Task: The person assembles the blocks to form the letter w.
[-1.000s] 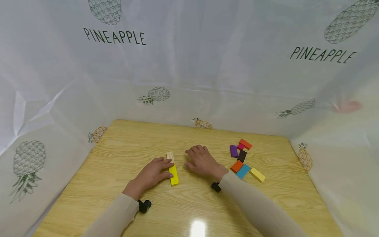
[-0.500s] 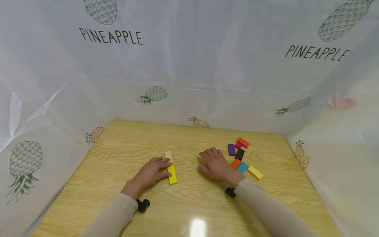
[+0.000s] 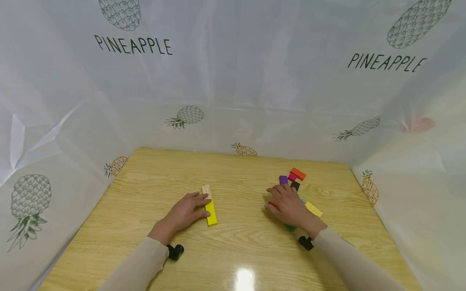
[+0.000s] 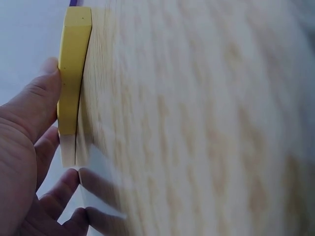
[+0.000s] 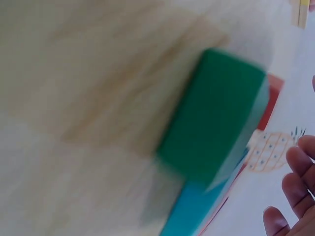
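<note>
In the head view, my left hand [image 3: 185, 214] rests its thumb and fingertips on a bright yellow block [image 3: 212, 216] and a plain wood block [image 3: 206, 190], which lie end to end. The left wrist view shows the thumb on the yellow block [image 4: 74, 73], with the wood block [image 4: 68, 150] beyond its end. My right hand [image 3: 291, 208] hovers over the coloured blocks with relaxed fingers. Close below it are a green block [image 5: 216, 108], a blue block [image 5: 192, 211] and a red block [image 5: 271, 101], mostly hidden from the head camera. I see nothing gripped in it.
Behind the right hand lie a purple block [image 3: 283, 180], a black block [image 3: 295, 185], a pink block [image 3: 292, 177] and an orange-red block [image 3: 299, 173]. A pale yellow block [image 3: 314, 209] sits to its right. A pineapple-print curtain [image 3: 225, 72] surrounds the wooden table [image 3: 233, 246].
My right hand has moved right, from beside the yellow block to above the coloured blocks, covering several. The left hand stays on the yellow and wood blocks. The head view has shifted slightly.
</note>
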`<state>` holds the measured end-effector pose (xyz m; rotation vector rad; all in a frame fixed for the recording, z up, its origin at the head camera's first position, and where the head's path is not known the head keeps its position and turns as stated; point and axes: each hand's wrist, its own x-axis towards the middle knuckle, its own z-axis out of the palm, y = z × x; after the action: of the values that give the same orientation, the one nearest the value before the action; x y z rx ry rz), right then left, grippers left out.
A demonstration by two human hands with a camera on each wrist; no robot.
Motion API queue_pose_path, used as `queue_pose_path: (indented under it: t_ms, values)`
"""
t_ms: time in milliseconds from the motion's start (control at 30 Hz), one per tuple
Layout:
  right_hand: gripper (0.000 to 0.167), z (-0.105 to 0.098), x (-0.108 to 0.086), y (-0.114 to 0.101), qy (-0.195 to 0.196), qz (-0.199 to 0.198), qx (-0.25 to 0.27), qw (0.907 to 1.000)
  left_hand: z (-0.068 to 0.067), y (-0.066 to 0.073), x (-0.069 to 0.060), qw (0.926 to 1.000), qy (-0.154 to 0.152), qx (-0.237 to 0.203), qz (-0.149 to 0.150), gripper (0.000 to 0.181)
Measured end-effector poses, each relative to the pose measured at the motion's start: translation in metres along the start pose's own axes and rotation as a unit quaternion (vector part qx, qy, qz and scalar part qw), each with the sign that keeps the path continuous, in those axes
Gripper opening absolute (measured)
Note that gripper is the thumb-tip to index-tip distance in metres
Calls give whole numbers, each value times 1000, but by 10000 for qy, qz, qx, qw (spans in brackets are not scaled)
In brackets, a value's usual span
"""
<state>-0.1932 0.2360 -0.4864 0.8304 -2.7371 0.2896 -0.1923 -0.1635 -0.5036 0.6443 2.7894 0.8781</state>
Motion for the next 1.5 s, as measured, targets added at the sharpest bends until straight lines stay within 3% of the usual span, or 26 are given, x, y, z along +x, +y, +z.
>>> queue_pose_path:
  t_ms: [267, 500, 767, 1067, 1500]
  values:
    - [52, -4, -26, 15, -149, 327, 7, 9994, 0, 0, 0, 10000, 15, -8, -77, 53]
    - [42, 2, -32, 18, -42, 147, -131, 9998, 1, 1, 1, 10000, -1, -20, -91, 53]
    - [36, 4, -28, 14, 253, -141, -240, 9993, 1, 3, 0, 9999, 43, -131, -81, 51]
    - [23, 5, -24, 11, 151, -277, -330, 9990, 2, 0, 0, 9999, 90, -101, -75, 51]
    - [25, 15, -6, -7, 560, -829, -503, 9937, 1, 0, 0, 9999, 79, -90, -51, 52]
